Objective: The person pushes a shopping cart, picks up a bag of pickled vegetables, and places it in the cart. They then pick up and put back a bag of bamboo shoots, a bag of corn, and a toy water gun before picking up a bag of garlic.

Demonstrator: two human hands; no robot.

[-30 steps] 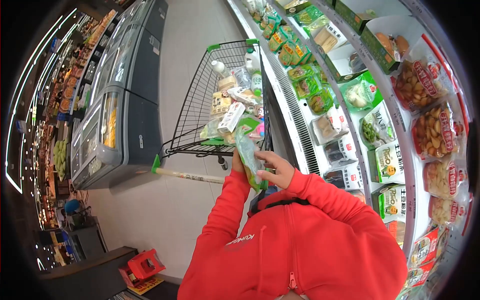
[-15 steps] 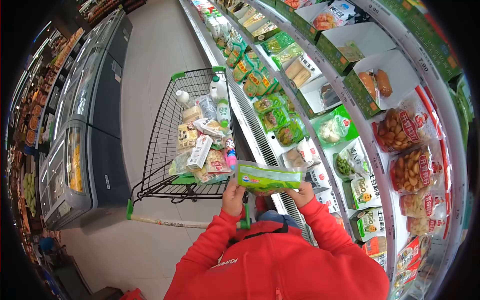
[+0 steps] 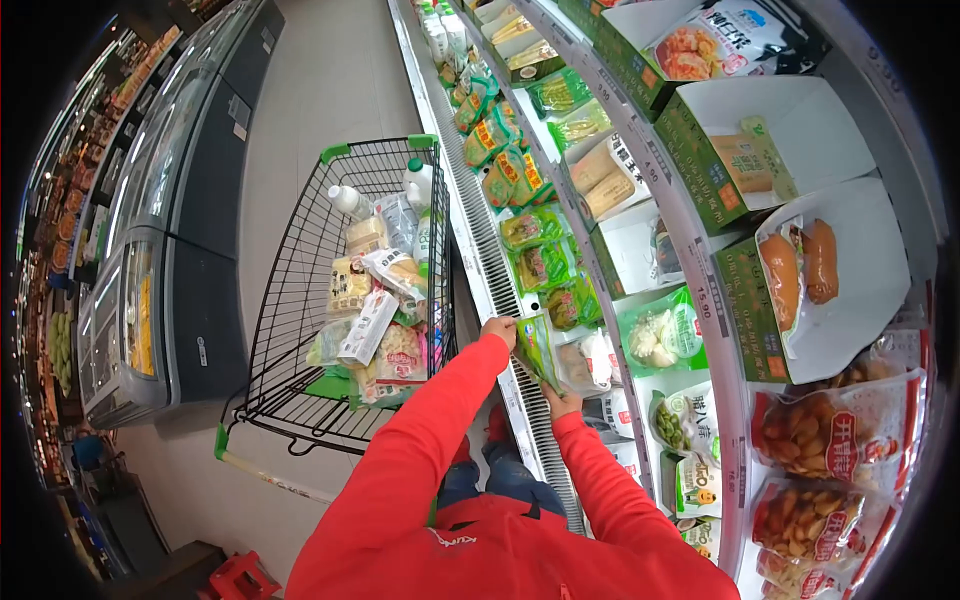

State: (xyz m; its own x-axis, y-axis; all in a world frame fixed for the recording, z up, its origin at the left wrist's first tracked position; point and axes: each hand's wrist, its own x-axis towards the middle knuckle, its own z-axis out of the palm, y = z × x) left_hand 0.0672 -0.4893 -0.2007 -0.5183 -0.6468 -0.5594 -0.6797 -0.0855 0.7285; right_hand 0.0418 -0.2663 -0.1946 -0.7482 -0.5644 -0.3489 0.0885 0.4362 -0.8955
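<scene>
A green plastic food packet (image 3: 537,350) is held tilted at the front edge of the lowest chilled shelf, its contents unreadable. My left hand (image 3: 501,331) is closed on its upper left edge. At the packet's lower end my right hand (image 3: 563,403) grips the corner, its fingers partly hidden. Similar green packets (image 3: 568,303) lie just beyond, on the same shelf. Beside them, close to my right hand, sits a clear and white pack (image 3: 588,362).
The shopping cart (image 3: 290,290) stands to the left, loaded with bottles (image 3: 350,201) and several food packs. Boxes and bags fill the tiered shelves at right, such as a carton of sausages (image 3: 822,262). A freezer cabinet (image 3: 205,315) lines the aisle's left side.
Both hands have carried the green packet away from in front of my body, forward to the lower shelf, turning it steeply. My view has shifted closer to the shelves.
</scene>
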